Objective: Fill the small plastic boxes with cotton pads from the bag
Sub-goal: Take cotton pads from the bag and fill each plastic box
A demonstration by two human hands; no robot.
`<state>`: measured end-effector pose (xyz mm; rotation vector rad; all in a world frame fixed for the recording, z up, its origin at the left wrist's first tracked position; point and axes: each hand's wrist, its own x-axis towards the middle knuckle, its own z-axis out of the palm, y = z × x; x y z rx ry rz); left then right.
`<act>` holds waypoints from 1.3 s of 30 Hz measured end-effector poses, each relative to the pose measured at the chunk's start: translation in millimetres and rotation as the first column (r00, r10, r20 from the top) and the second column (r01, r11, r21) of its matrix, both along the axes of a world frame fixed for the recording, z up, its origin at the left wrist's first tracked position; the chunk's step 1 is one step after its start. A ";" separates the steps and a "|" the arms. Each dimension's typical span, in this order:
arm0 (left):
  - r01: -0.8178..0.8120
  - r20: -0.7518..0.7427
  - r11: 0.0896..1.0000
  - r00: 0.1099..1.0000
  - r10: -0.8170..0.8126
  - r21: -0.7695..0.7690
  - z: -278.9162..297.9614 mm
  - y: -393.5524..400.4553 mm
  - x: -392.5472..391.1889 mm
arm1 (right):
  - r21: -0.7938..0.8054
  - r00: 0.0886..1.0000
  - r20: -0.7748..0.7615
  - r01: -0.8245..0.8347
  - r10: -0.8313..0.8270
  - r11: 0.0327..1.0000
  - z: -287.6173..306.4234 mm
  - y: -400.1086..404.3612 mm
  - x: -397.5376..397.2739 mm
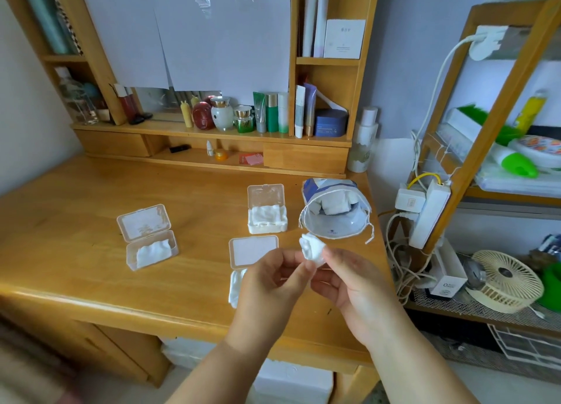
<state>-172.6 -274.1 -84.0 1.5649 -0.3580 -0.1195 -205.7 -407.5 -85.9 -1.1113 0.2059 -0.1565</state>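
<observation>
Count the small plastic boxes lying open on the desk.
3: left box, far box beside the bag, near box partly behind the left hand. None seems hidden.

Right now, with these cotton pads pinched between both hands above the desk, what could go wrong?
1. The cotton pads are held only at the fingertips of the left hand and right hand; a loose one might drop.
2. The bag lies on its side near the desk edge, mouth open; a nudge could spill it.
3. The nearest box is partly hidden by the left hand, so it could get knocked.
</observation>
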 end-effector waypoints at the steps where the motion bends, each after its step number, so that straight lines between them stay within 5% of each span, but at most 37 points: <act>1: 0.000 -0.006 1.000 1.000 0.000 -0.011 0.0 1.2 -0.4 | -0.001 1.000 0.009 0.001 -0.001 1.000 -0.1 -0.3 -0.1; 14: -0.067 -0.040 0.997 0.997 0.065 -0.033 -2.9 -0.9 0.8 | -0.158 0.997 -0.050 0.053 -0.061 0.986 4.3 2.7 -1.2; 19: -0.204 -0.108 0.977 0.974 0.197 -0.058 -10.0 9.6 17.6 | 0.053 0.966 -0.187 0.191 -0.178 0.980 -6.4 -15.0 14.9; 27: -0.255 -0.290 0.952 0.936 0.199 -0.167 -19.0 35.5 35.0 | 0.355 0.896 -0.314 0.418 -0.314 0.836 -6.7 -44.6 87.4; 30: -0.214 -0.338 0.953 0.932 0.133 -0.214 -21.0 41.0 38.6 | 0.178 0.883 -0.354 0.387 -0.308 0.905 -12.7 -29.9 80.0; 32: -0.203 -0.365 0.947 0.925 0.103 -0.248 -24.1 41.4 38.5 | -0.015 0.942 -0.299 0.157 -0.154 0.988 -19.0 -11.4 61.0; 35: -0.175 -0.381 0.946 0.922 0.060 -0.274 -26.9 38.0 32.2 | -0.124 0.938 -0.301 -0.219 0.174 0.968 -20.0 21.2 33.2; 39: -0.094 -0.341 0.967 0.940 0.008 -0.238 -23.1 42.2 23.5 | -0.323 0.972 -0.229 -0.119 0.045 0.939 -20.1 37.8 19.5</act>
